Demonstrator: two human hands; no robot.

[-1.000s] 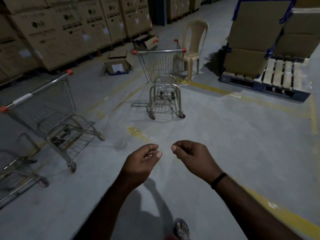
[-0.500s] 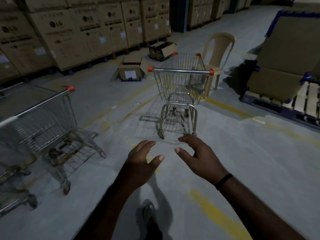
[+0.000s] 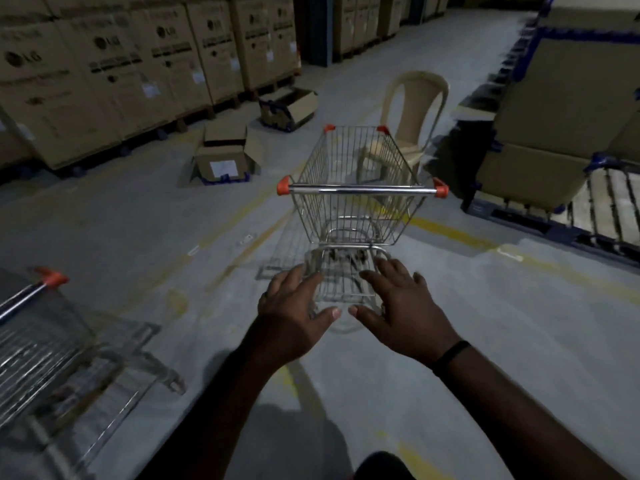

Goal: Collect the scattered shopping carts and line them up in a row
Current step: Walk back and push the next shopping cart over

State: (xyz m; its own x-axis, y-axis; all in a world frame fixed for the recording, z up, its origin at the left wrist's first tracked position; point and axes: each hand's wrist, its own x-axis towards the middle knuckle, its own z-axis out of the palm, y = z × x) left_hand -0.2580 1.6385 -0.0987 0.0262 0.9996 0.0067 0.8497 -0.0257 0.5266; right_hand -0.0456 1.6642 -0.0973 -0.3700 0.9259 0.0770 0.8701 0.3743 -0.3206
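Shopping cart (image 3: pixel 360 202), wire-basket type with a steel handle bar (image 3: pixel 362 191) capped in orange at both ends, stands directly ahead of both hands, handle side facing the person. The bar lies beyond the fingertips, and neither hand is on it. The cart's lower frame shows past the fingers.

Left hand (image 3: pixel 294 317): held out palm down, fingers straight and spread, thumb pointing inward; it holds nothing. Right hand (image 3: pixel 398 303): held out likewise, palm down, fingers spread, thumb pointing inward, holding nothing. The two thumb tips are near each other but apart. A black wristband (image 3: pixel 450 358) circles the right wrist.

Second cart (image 3: pixel 38 341), blurred, stands well to the left of the left hand and nearer the person; one orange handle cap is visible at its upper end. The two carts are well apart.

Beyond the hands and just behind the first cart stands a beige plastic chair (image 3: pixel 412 116), seen partly through the basket wires. Ahead and to the left of the left hand, an open cardboard box (image 3: pixel 221 161) sits on the floor, with another open box (image 3: pixel 289 107) farther back. Stacked cartons (image 3: pixel 104 71) form a wall far to the left. To the right of the right hand, a wooden pallet (image 3: pixel 588 202) carries large cartons. A yellow floor line (image 3: pixel 446 230) runs between the first cart and the pallet.
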